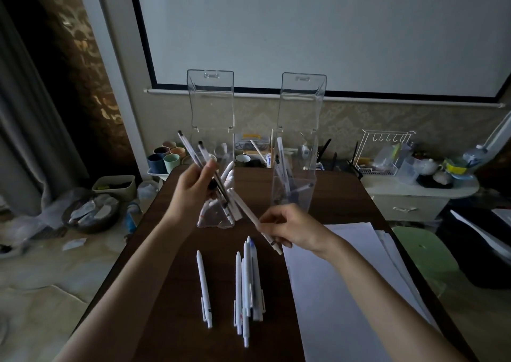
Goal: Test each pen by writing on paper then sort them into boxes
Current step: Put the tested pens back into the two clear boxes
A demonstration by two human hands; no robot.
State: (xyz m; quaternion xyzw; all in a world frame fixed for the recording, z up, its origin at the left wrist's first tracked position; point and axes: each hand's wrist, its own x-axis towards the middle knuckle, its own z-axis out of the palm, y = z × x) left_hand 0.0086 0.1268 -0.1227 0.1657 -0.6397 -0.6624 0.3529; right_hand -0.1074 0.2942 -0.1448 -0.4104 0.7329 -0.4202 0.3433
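Head view: left hand (193,193) curls its fingers round a bundle of clear pens (190,147), raised before the left clear box (215,223); right hand (290,229) fingers (269,219) pinch a white pen (247,212) near its lower end, shaft slanting up toward that box; loose white pens (246,287) lie on the bench (171,278) beside paper (331,292).

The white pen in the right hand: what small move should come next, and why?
Probably swing it right onto the paper and write a short stroke: the right hand pinches the white pen in the air, close beside it.
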